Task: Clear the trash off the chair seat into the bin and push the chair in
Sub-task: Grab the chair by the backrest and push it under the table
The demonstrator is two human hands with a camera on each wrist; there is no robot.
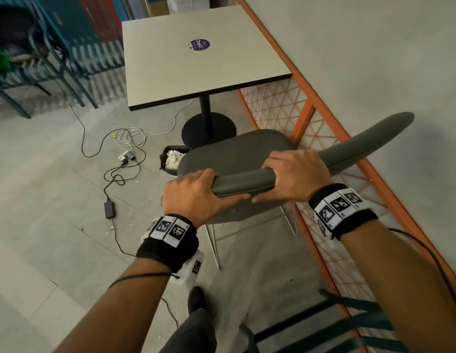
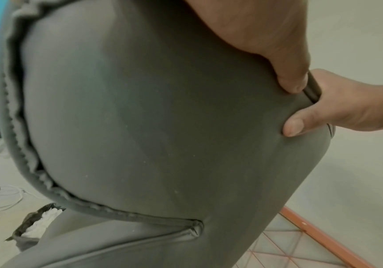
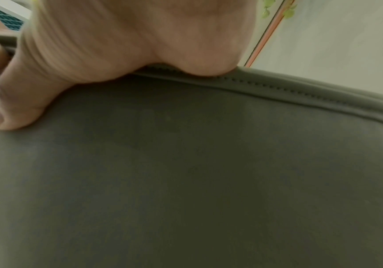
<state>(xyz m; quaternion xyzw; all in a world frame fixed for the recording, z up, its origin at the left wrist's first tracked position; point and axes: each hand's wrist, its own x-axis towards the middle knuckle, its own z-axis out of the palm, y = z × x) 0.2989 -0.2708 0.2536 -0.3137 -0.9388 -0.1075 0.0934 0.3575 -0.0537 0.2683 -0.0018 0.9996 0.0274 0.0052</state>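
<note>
The head camera looks down from high up at the chair (image 1: pixel 243 184); both wrist cameras sit very close behind its back

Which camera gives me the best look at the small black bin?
Head view: the small black bin shows its rim and white trash, left of the grey chair seat. Left wrist catches only a corner; right wrist shows none.

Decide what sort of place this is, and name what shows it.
Probably a café or canteen seating area: a square pedestal table bearing a round sticker, a grey upholstered chair, and more slatted chairs nearby.
</note>
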